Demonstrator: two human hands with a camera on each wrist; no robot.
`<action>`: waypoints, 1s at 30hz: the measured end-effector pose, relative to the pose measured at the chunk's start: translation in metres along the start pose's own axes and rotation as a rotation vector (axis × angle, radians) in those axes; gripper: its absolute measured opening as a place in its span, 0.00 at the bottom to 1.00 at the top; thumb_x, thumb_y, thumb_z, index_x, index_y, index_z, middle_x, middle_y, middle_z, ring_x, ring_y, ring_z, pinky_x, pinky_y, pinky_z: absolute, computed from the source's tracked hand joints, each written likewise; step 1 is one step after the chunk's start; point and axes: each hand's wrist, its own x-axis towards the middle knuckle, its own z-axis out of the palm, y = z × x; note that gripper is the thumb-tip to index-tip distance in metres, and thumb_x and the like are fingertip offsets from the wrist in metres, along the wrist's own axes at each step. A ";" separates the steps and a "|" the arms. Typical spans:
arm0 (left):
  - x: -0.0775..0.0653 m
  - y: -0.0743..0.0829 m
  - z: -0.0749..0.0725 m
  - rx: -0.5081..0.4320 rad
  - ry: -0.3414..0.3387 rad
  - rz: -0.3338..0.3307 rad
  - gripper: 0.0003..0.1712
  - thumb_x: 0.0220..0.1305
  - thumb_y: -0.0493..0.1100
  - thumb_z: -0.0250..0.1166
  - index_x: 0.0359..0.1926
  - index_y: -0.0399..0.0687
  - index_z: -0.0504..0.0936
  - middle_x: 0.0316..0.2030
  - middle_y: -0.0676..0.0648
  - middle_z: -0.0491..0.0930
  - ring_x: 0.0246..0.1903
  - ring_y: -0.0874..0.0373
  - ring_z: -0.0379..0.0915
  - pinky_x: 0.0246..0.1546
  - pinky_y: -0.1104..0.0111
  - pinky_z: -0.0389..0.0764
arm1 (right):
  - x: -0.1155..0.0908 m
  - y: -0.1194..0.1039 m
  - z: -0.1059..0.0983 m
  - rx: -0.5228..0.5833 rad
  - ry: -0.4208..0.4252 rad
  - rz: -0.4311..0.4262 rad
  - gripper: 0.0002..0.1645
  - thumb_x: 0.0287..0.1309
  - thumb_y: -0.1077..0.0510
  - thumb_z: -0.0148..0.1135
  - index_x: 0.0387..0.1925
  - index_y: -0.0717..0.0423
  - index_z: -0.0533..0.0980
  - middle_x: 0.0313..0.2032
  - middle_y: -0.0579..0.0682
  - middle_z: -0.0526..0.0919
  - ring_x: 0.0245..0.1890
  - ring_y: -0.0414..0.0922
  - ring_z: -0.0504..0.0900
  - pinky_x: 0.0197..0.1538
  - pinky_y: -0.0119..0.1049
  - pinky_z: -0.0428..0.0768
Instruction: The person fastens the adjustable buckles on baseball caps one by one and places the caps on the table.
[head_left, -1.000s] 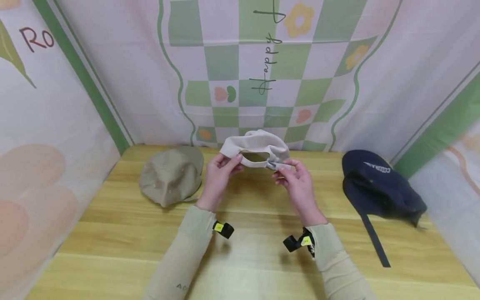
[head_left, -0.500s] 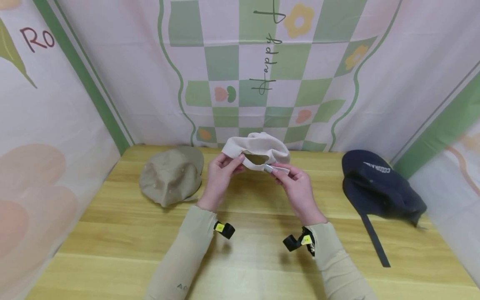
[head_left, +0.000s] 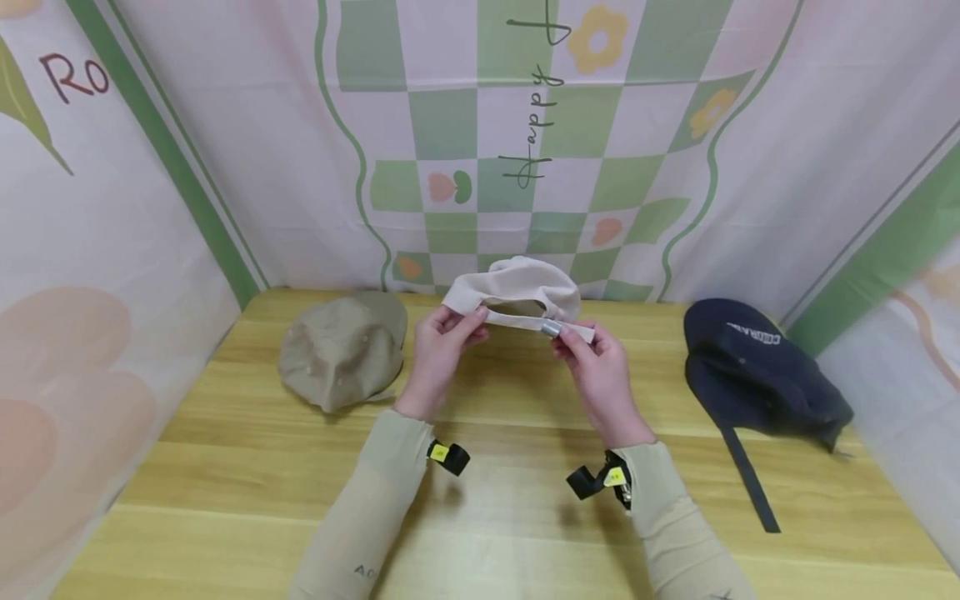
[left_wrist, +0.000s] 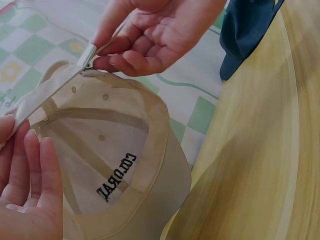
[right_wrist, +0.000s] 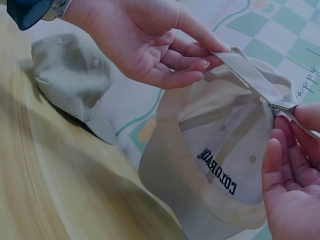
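Note:
Both hands hold a cream baseball cap [head_left: 521,279] above the far part of the table, its back opening and strap toward me. My left hand [head_left: 438,358] pinches the left end of the back strap [head_left: 513,320] between thumb and fingers. At the strap's other side, my right hand [head_left: 600,375] pinches the metal buckle [head_left: 551,328], with the strap's loose tail [left_wrist: 112,39] running past the fingers. The wrist views look into the cap's inside, where dark stitched lettering [right_wrist: 217,171] shows in reverse. The strap is drawn fairly straight between the two hands.
A khaki cap [head_left: 341,350] lies on the wooden table [head_left: 495,533] at the left. To the right lies a navy cap [head_left: 757,367] with its long strap [head_left: 750,479] stretched toward me. A printed curtain [head_left: 517,125] hangs behind the table.
My right hand dipped slightly with the buckle, then moved back up and right. The strap sagged in between and is now straighter. My left hand has stayed nearly in place.

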 end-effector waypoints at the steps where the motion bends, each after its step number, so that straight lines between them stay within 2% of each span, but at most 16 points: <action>1: 0.000 0.000 0.000 0.001 0.004 0.001 0.09 0.69 0.33 0.67 0.48 0.33 0.81 0.38 0.46 0.85 0.31 0.58 0.80 0.43 0.64 0.86 | 0.000 -0.001 0.001 0.019 -0.003 -0.009 0.06 0.75 0.64 0.56 0.39 0.65 0.71 0.40 0.54 0.79 0.38 0.44 0.79 0.46 0.33 0.82; 9: 0.001 -0.001 0.001 0.008 0.027 -0.005 0.08 0.69 0.33 0.67 0.47 0.33 0.81 0.37 0.45 0.85 0.31 0.58 0.80 0.42 0.64 0.86 | -0.002 -0.003 0.006 0.088 -0.009 -0.053 0.06 0.74 0.68 0.53 0.37 0.64 0.67 0.41 0.52 0.82 0.38 0.45 0.78 0.44 0.32 0.82; 20: 0.001 -0.002 0.002 0.003 0.038 -0.016 0.08 0.70 0.34 0.67 0.46 0.34 0.81 0.36 0.45 0.84 0.30 0.59 0.80 0.41 0.65 0.86 | -0.003 0.001 0.006 0.088 -0.010 -0.078 0.07 0.75 0.67 0.53 0.36 0.62 0.67 0.41 0.51 0.82 0.39 0.47 0.78 0.41 0.30 0.81; 30: 0.001 -0.002 0.003 -0.003 0.020 -0.009 0.07 0.70 0.34 0.66 0.45 0.34 0.80 0.36 0.46 0.83 0.30 0.59 0.80 0.41 0.66 0.86 | -0.004 0.001 0.007 0.073 -0.027 -0.070 0.07 0.76 0.64 0.53 0.37 0.59 0.66 0.40 0.52 0.80 0.38 0.46 0.78 0.41 0.31 0.80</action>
